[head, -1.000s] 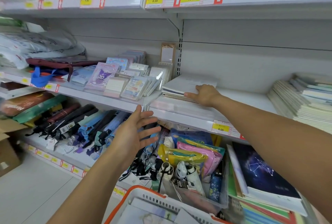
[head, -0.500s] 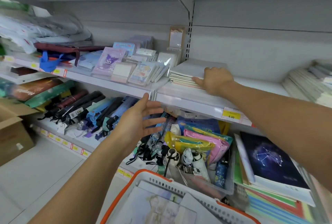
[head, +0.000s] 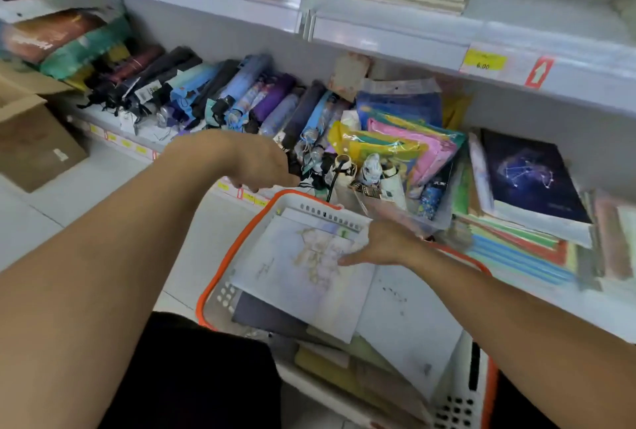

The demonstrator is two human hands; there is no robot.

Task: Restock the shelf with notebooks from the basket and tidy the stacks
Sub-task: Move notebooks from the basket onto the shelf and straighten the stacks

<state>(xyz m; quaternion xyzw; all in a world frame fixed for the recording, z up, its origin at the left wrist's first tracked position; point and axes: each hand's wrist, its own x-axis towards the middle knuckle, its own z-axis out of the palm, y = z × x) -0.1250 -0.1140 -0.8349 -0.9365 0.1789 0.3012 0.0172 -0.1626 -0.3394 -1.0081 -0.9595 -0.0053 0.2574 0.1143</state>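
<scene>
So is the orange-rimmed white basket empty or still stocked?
Stocked: the orange-rimmed white basket holds several notebooks, a pale illustrated notebook on top.

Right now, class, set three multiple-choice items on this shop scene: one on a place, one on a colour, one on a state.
1. Where does the right hand rest?
A. on a pale notebook in the basket
B. on the upper shelf
C. on the cardboard box

2. What colour is the basket's rim?
A. blue
B. orange
C. green

3. What does the left hand hold?
A. an umbrella
B. a notebook
C. nothing visible

Key: 1 A, its fingers lie flat on the cover; 2 B, the orange edge shows; 3 C, it hangs above the basket.
</scene>
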